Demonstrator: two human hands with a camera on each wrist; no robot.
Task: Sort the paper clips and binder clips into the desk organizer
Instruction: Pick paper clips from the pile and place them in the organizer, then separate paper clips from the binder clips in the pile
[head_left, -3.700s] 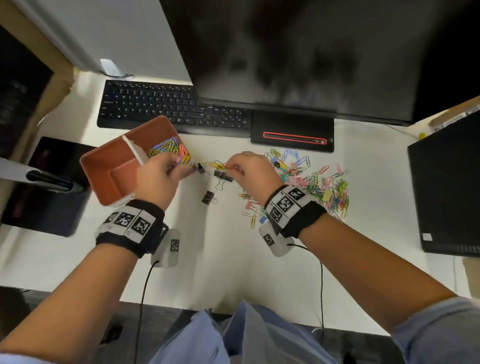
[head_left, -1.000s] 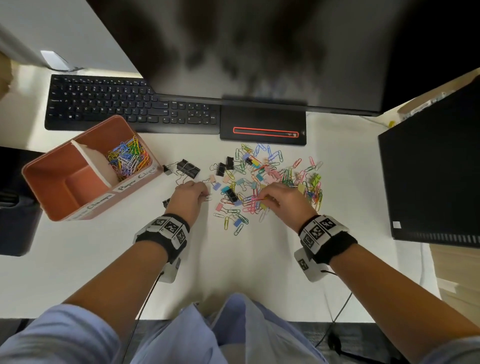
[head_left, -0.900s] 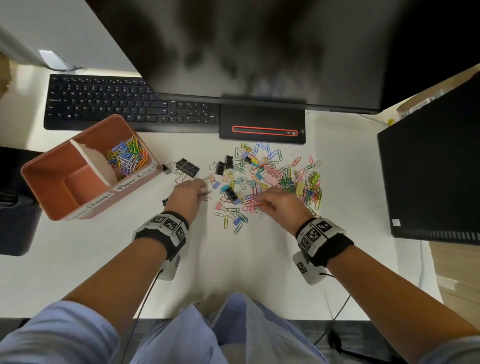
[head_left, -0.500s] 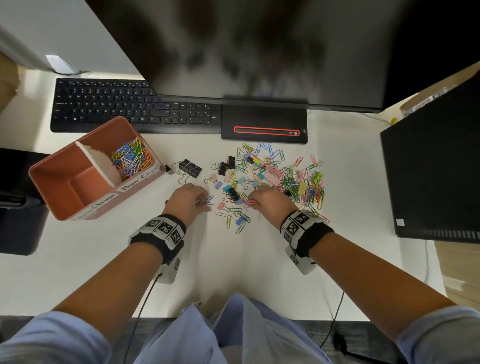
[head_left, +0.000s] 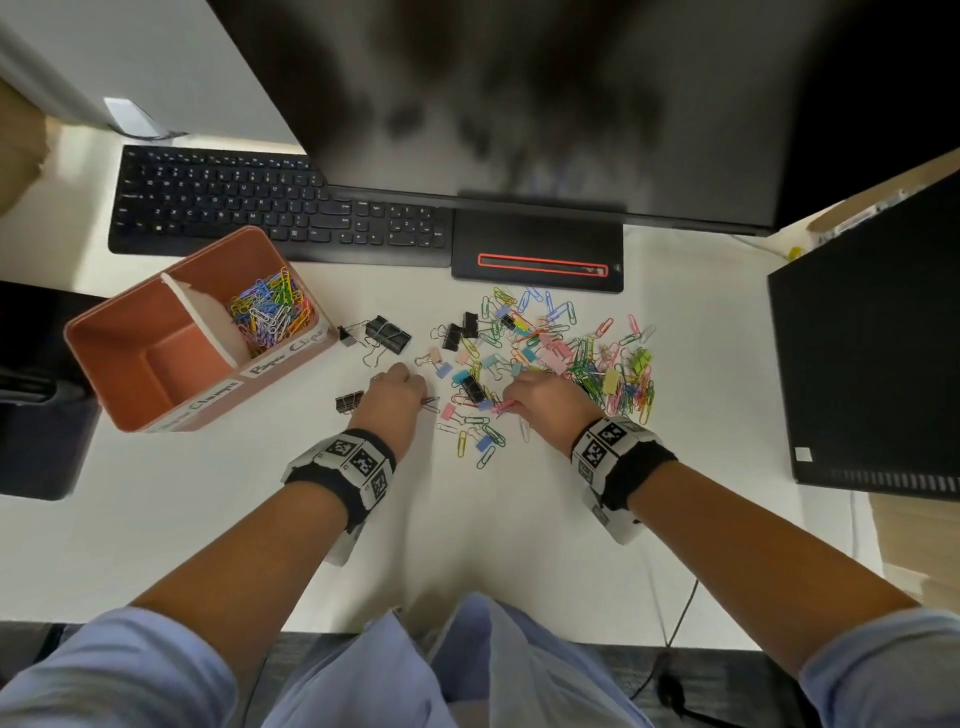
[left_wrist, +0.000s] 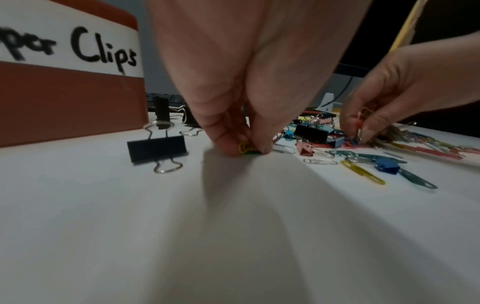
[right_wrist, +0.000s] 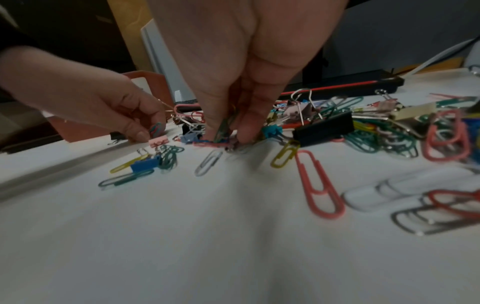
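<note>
An orange desk organizer (head_left: 156, 374) stands at the left with coloured paper clips (head_left: 270, 312) in its far compartment; its near compartment looks empty. A mixed pile of paper clips and binder clips (head_left: 561, 358) is spread on the white desk. My left hand (head_left: 395, 395) pinches a few paper clips (left_wrist: 244, 147) against the desk, beside a black binder clip (head_left: 349, 401). My right hand (head_left: 540, 400) pinches several paper clips (right_wrist: 223, 129) at the pile's near edge. More black binder clips (head_left: 387, 335) lie near the organizer.
A black keyboard (head_left: 275, 208) and the monitor base (head_left: 537, 254) lie behind the pile, under a large monitor (head_left: 519, 104). A black device (head_left: 872, 353) sits at the right, a dark object (head_left: 36, 395) at the left.
My right hand has slid left along the near edge of the pile, gathering paper clips. My left hand has stayed near the black binder clip, still pinching clips.
</note>
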